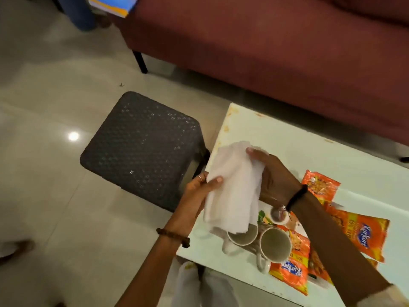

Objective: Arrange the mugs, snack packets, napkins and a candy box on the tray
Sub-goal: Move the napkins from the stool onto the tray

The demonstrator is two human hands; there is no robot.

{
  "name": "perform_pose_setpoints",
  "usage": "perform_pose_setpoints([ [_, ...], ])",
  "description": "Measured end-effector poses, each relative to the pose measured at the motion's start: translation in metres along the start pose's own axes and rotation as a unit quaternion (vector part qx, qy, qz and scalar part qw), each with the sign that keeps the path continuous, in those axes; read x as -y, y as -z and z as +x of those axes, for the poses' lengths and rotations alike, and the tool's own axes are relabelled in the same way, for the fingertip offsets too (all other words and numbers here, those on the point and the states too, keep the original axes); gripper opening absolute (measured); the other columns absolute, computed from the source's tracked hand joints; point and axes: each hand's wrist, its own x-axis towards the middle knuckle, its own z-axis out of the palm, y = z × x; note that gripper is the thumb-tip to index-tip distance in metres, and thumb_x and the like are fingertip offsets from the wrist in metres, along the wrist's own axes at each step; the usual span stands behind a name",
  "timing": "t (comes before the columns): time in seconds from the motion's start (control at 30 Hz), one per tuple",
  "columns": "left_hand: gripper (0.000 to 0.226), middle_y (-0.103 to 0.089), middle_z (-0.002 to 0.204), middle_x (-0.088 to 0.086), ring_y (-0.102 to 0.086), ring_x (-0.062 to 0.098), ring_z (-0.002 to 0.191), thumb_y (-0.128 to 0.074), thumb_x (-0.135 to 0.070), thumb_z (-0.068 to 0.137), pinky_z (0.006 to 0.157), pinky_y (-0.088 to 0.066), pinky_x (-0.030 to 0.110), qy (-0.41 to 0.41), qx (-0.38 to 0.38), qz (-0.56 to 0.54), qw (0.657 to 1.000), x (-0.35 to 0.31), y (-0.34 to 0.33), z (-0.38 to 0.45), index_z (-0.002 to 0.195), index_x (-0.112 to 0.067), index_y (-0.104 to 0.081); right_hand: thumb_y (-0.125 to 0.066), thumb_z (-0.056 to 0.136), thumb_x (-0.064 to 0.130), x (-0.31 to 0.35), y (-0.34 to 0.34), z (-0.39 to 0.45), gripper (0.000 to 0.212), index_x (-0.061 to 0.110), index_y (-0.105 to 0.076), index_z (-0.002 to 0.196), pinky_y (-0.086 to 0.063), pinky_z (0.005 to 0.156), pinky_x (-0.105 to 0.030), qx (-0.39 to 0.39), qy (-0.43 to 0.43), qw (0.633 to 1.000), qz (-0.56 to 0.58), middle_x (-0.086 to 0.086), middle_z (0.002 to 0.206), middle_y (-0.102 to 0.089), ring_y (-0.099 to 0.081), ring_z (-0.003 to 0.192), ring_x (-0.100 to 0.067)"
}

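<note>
Head view: both hands hold a stack of white napkins point(232, 191) in the air above the left end of the white table point(287, 140). The stack's long axis runs away from the person, slightly tilted, lower end drooping over the two mugs point(274, 243). Left hand point(199, 193) pinches the stack's left edge, thumb on top, fingers curled under. Right hand point(274, 178) cups the right side, fingers point(254, 151) wrapped over the far end, closed on paper. Mugs stand just below, snack packets point(363, 231) beside them to the right. No tray can be made out; candy box not identifiable. Both hands equally near; likely next is setting the napkins down.
</note>
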Motion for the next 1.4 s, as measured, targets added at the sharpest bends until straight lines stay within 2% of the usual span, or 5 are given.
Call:
perform_pose_setpoints([
  [0.4,0.061,-0.07,0.111,0.008,-0.067,0.026,0.099,-0.075,-0.034,0.06,0.077,-0.059,0.041,0.093,0.023,-0.142,0.985,0.023,-0.059,0.01,0.118,-0.019,-0.059,-0.067,0.075,0.001,-0.041,0.065,-0.035,0.046,0.016,-0.059,0.118,-0.053,0.089,-0.039,-0.052,0.073,0.988,-0.124,-0.005,0.115,-0.068,-0.063,0.105,-0.022],
  [0.7,0.023,-0.073,0.093,0.002,-0.068,0.017,0.086,-0.062,0.0,0.081,0.072,-0.058,0.032,0.061,0.018,-0.038,0.997,0.018,-0.083,0.027,0.1,-0.014,-0.065,-0.073,0.074,0.014,-0.042,0.088,-0.048,0.043,0.013,-0.061,0.115,-0.053,0.071,-0.023,-0.107,0.08,0.986,-0.103,-0.003,0.108,-0.069,-0.065,0.096,-0.018],
  [0.97,0.026,-0.065,0.103,0.008,-0.064,0.018,0.088,-0.065,-0.005,0.081,0.064,-0.058,0.023,0.031,-0.021,-0.028,0.999,-0.002,-0.079,0.044,0.104,-0.013,-0.055,-0.076,0.066,0.009,-0.036,0.1,-0.047,0.043,0.019,-0.058,0.104,-0.047,0.083,-0.046,-0.089,0.05,0.989,-0.105,-0.012,0.106,-0.063,-0.059,0.098,-0.029],
  [1.27,0.026,-0.061,0.092,0.002,-0.058,0.014,0.086,-0.055,0.006,0.084,0.061,-0.053,0.021,-0.051,0.036,0.129,0.99,-0.014,-0.08,0.054,0.084,-0.02,-0.055,-0.07,0.065,0.007,-0.05,0.098,-0.039,0.08,0.047,-0.038,0.126,-0.058,0.06,-0.027,-0.139,0.15,0.963,0.174,0.001,0.124,-0.048,-0.058,0.102,-0.02],
  [1.4,0.021,-0.06,0.093,0.003,-0.053,0.017,0.094,-0.052,0.003,0.087,0.065,-0.049,0.018,-0.041,-0.029,0.113,0.992,-0.012,-0.082,0.055,0.076,-0.012,-0.061,-0.072,0.061,0.008,-0.046,0.101,-0.043,0.068,0.04,-0.056,0.118,-0.051,0.086,-0.058,-0.103,0.162,0.978,0.082,0.006,0.112,-0.057,-0.054,0.103,-0.043],
])
